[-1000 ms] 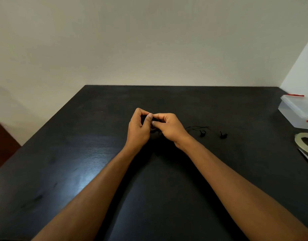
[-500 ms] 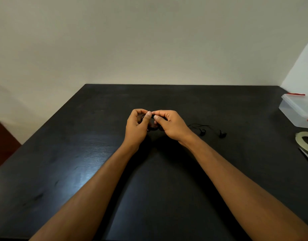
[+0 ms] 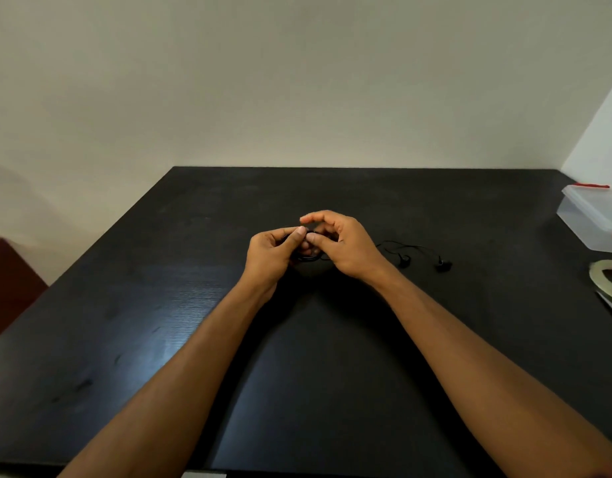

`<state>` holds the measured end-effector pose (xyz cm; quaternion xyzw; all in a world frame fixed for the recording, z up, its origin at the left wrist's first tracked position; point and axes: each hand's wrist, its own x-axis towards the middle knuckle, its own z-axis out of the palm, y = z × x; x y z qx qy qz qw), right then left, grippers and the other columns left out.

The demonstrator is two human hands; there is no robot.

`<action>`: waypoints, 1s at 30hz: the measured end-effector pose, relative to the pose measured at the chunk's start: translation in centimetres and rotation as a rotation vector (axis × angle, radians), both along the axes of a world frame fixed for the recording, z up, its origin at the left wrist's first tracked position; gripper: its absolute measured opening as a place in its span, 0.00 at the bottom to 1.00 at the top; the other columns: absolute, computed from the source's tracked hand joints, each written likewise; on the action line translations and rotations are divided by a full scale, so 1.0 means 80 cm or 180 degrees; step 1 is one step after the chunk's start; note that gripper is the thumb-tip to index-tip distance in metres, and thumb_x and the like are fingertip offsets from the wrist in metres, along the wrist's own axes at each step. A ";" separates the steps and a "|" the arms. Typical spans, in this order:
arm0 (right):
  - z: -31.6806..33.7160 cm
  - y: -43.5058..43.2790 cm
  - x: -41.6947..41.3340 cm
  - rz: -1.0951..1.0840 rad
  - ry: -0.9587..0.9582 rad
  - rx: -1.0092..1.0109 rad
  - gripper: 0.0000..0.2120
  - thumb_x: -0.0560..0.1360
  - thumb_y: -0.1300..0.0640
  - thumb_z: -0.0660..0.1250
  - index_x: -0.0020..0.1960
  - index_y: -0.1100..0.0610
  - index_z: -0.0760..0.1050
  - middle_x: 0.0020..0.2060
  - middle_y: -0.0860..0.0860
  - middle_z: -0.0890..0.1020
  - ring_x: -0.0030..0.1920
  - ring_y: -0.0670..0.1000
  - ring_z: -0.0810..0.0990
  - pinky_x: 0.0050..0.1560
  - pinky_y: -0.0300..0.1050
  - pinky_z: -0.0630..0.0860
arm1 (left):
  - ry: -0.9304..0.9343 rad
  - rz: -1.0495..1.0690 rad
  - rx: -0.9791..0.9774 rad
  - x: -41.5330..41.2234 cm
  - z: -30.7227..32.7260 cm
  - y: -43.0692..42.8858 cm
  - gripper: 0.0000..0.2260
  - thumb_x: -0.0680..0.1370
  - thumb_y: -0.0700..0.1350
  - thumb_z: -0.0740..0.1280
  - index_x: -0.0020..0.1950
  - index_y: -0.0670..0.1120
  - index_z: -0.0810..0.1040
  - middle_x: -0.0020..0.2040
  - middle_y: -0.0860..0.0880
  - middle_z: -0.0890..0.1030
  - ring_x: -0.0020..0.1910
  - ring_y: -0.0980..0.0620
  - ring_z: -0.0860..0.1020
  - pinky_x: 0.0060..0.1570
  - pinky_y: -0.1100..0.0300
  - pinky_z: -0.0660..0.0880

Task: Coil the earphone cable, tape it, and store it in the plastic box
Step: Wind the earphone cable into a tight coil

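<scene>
My left hand (image 3: pixel 268 251) and my right hand (image 3: pixel 346 248) meet at the middle of the black table (image 3: pixel 159 305). Between them they pinch a small coil of black earphone cable (image 3: pixel 306 258), mostly hidden by the fingers. My right index finger is lifted above the coil. The loose end of the cable trails right along the table to two black earbuds (image 3: pixel 404 261) (image 3: pixel 442 263). A clear plastic box (image 3: pixel 594 215) with red clips stands at the right edge. A roll of tape (image 3: pixel 608 279) lies in front of it.
Scissors with a red handle (image 3: pixel 611 307) lie partly out of view by the tape. A white wall runs behind the table and along its right side. A dark red object (image 3: pixel 8 281) stands beside the table's left edge.
Both hands have stayed at the table's middle, shifting the coil between the fingers. My right index finger has lifted off the coil. The earbuds have barely moved.
</scene>
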<state>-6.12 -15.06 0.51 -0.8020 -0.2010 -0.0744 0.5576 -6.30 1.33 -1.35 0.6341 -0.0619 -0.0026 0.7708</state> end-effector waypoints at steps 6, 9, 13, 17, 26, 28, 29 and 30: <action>0.001 0.003 0.001 0.0063 0.0348 0.0511 0.11 0.79 0.65 0.70 0.60 0.57 0.81 0.43 0.56 0.87 0.43 0.52 0.86 0.51 0.47 0.83 | -0.0506 0.0354 0.0382 -0.005 0.007 -0.005 0.06 0.81 0.41 0.68 0.50 0.46 0.85 0.39 0.45 0.86 0.39 0.49 0.85 0.41 0.60 0.81; 0.005 0.005 0.000 0.0125 0.0491 0.0551 0.15 0.79 0.65 0.69 0.64 0.55 0.79 0.43 0.56 0.86 0.44 0.49 0.86 0.50 0.43 0.81 | -0.0663 0.0513 0.0494 -0.005 0.009 -0.007 0.06 0.81 0.41 0.68 0.48 0.48 0.85 0.37 0.48 0.86 0.36 0.53 0.84 0.38 0.62 0.80; 0.009 0.007 -0.003 0.0159 0.0547 0.0457 0.18 0.80 0.64 0.68 0.68 0.54 0.76 0.46 0.58 0.86 0.49 0.49 0.87 0.51 0.40 0.82 | -0.0762 0.0703 0.0597 -0.006 0.012 -0.005 0.07 0.81 0.41 0.68 0.47 0.50 0.84 0.35 0.52 0.85 0.34 0.58 0.82 0.36 0.65 0.78; 0.014 0.007 -0.005 0.0326 0.1032 0.0866 0.18 0.80 0.66 0.68 0.69 0.57 0.75 0.42 0.55 0.85 0.45 0.48 0.85 0.47 0.39 0.79 | -0.0739 0.0764 0.0492 -0.007 0.014 -0.005 0.05 0.81 0.41 0.68 0.50 0.47 0.84 0.38 0.48 0.85 0.36 0.53 0.84 0.38 0.62 0.80; 0.020 0.005 -0.005 0.0477 0.1692 0.1288 0.13 0.81 0.62 0.66 0.64 0.59 0.79 0.40 0.48 0.83 0.36 0.44 0.72 0.39 0.39 0.66 | -0.0726 0.1025 0.0424 -0.006 0.021 -0.006 0.07 0.82 0.41 0.67 0.55 0.39 0.83 0.37 0.47 0.81 0.34 0.56 0.78 0.44 0.57 0.80; 0.020 0.006 -0.005 0.0438 0.1554 0.1142 0.12 0.82 0.61 0.65 0.64 0.57 0.80 0.40 0.48 0.82 0.37 0.44 0.75 0.39 0.39 0.68 | -0.0755 0.1056 0.0435 -0.006 0.021 -0.006 0.07 0.82 0.41 0.67 0.55 0.39 0.83 0.37 0.48 0.81 0.34 0.58 0.77 0.41 0.61 0.79; 0.021 0.007 -0.006 0.0406 0.1458 0.1044 0.12 0.82 0.61 0.64 0.64 0.57 0.80 0.41 0.49 0.82 0.38 0.44 0.76 0.40 0.39 0.70 | -0.0764 0.1071 0.0434 -0.006 0.021 -0.006 0.07 0.82 0.41 0.67 0.55 0.40 0.83 0.37 0.48 0.81 0.33 0.59 0.77 0.41 0.63 0.78; 0.021 0.008 -0.007 0.0381 0.1361 0.0946 0.13 0.83 0.61 0.63 0.64 0.56 0.80 0.42 0.50 0.82 0.40 0.45 0.77 0.41 0.40 0.72 | -0.0774 0.1086 0.0430 -0.007 0.021 -0.006 0.07 0.82 0.41 0.67 0.55 0.40 0.83 0.37 0.48 0.81 0.33 0.59 0.78 0.40 0.63 0.78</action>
